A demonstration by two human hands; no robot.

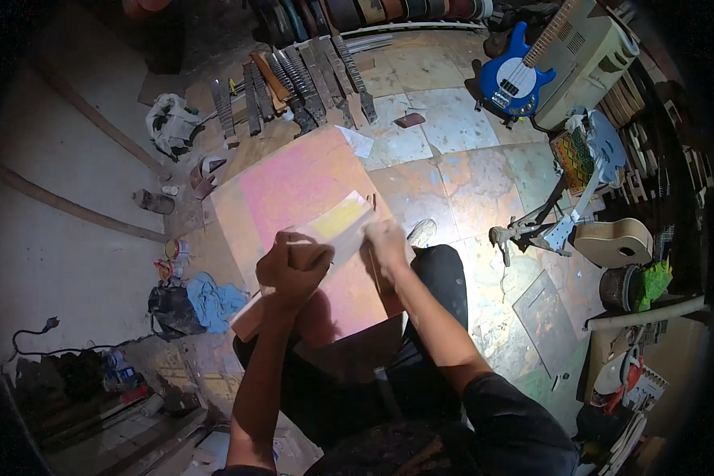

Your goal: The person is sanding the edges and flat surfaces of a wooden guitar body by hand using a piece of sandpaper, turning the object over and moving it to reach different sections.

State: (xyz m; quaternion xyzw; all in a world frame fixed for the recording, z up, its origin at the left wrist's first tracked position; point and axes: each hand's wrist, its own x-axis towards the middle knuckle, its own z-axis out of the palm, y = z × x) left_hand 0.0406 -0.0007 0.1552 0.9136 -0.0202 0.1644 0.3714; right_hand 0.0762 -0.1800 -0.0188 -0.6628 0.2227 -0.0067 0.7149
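1. A pale wooden piece (343,224) is seen slanting over a pink-and-orange board (289,186), from near left to far right, directly in front of the person.
2. Its far right end is gripped by the right hand (385,242). The left hand (288,274) is curled at its middle; whether the wood or something else is gripped there cannot be told.
3. Beyond the board, a row of long dark strips (305,83) is laid out on the floor. A small dark red piece (409,120) lies to their right.
4. Far right: a blue electric bass (517,83) is propped against a pale cabinet (587,67). On the right, an acoustic guitar body (615,242) and a dark flat panel (549,317) are noted.
5. On the left, a blue cloth (216,303) is bunched beside a black bag (172,312); a white plastic bag (172,123) is seen farther off.
6. The board's near left part is covered by the left forearm and the wooden piece. The left fingers are partly lost in shadow.
7. Near left, dark clutter is poorly lit; the outer edges are cut off by the round black rim.
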